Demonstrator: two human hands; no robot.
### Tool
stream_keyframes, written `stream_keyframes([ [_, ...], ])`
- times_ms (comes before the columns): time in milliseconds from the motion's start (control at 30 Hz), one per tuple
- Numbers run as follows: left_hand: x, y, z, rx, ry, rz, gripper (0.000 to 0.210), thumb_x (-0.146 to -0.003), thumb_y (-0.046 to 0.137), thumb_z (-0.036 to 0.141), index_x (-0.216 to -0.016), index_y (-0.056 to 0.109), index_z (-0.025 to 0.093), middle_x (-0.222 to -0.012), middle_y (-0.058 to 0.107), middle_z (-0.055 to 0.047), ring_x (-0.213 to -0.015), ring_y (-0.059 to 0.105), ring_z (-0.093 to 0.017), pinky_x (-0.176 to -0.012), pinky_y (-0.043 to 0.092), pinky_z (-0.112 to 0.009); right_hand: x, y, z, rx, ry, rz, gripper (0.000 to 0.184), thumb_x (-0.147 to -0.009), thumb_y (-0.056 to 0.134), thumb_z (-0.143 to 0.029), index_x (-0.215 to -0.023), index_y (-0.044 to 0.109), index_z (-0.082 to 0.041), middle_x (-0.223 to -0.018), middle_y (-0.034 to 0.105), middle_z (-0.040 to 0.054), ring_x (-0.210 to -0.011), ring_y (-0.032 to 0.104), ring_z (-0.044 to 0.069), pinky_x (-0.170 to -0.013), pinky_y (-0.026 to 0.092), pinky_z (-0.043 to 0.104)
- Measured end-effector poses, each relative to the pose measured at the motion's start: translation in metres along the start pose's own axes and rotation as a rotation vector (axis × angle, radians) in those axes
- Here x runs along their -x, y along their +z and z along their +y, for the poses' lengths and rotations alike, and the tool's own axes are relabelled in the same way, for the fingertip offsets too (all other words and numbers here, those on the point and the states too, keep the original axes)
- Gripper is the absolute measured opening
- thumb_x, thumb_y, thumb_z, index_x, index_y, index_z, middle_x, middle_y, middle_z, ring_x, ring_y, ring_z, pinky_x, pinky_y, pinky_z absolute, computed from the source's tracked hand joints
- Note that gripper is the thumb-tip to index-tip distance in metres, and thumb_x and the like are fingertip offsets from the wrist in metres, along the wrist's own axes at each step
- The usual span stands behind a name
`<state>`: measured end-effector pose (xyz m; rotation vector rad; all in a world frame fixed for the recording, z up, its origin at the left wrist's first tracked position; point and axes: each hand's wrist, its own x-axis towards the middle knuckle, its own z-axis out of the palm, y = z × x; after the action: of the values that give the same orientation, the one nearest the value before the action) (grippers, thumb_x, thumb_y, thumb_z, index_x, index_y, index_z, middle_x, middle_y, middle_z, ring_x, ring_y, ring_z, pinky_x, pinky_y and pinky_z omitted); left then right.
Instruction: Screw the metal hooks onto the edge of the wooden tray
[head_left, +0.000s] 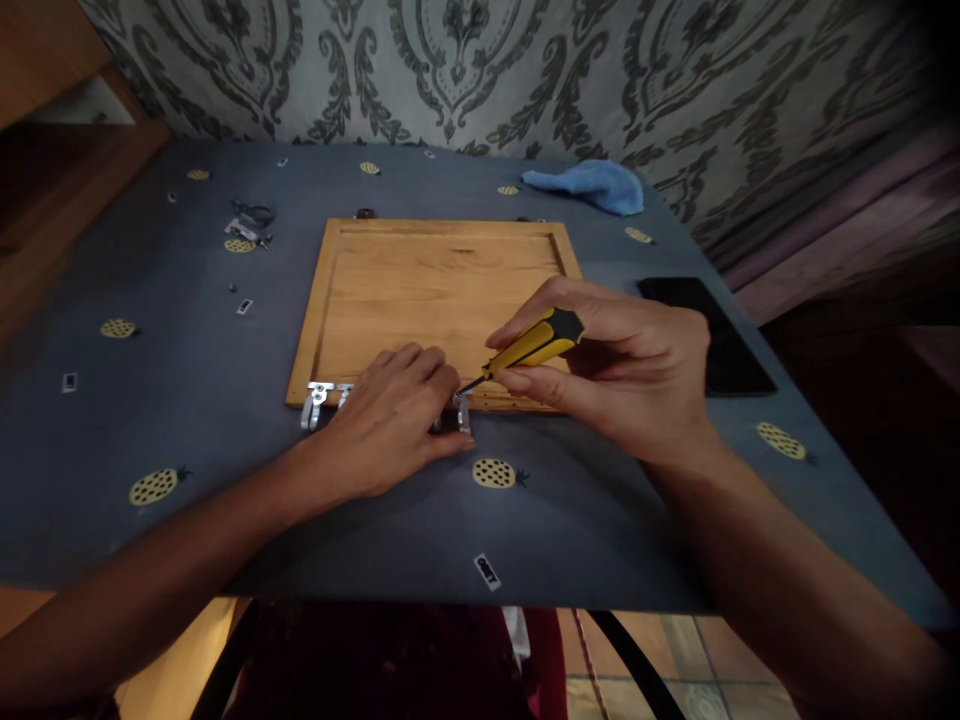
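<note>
Yellow-and-black screwdriver (pixel 534 342): gripped, right hand (pixel 637 370) wrapped around its handle, tip set at a silver metal hook (pixel 463 415), six o'clock on the panel!
Left hand (pixel 401 420): laid over the near edge, fingers curled by that hook; whether it is pinched cannot be told.
Framed wooden panel (pixel 420 290): laid flat, mid-table.
Second hook (pixel 311 405): seen at eight.
Blue cloth (pixel 592 187): crumpled between one and two.

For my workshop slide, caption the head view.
Right hand holds a screwdriver to a metal fitting on a wooden panel; left hand rests at the panel's near edge.
</note>
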<state>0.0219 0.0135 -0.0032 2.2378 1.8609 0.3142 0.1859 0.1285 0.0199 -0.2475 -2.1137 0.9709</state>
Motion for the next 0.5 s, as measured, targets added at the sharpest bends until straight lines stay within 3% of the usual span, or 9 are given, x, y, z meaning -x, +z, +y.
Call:
stream_keyframes([
  [500,0.0001,0.0010,-0.0005,0.005,0.003,0.011,0.035,-0.089,0.069,0.045,-0.107,0.059,0.017,-0.111,0.061,-0.009,-0.109,0.054,-0.028,-0.090,0.045,-0.042,0.0005,0.0081,0.0037,0.009,-0.023,0.068,0.027,-0.074,0.086,-0.038,-0.066,0.064,-0.025,-0.065,0.061,-0.0011,-0.064,0.058,0.018,-0.054,0.047,0.032],
])
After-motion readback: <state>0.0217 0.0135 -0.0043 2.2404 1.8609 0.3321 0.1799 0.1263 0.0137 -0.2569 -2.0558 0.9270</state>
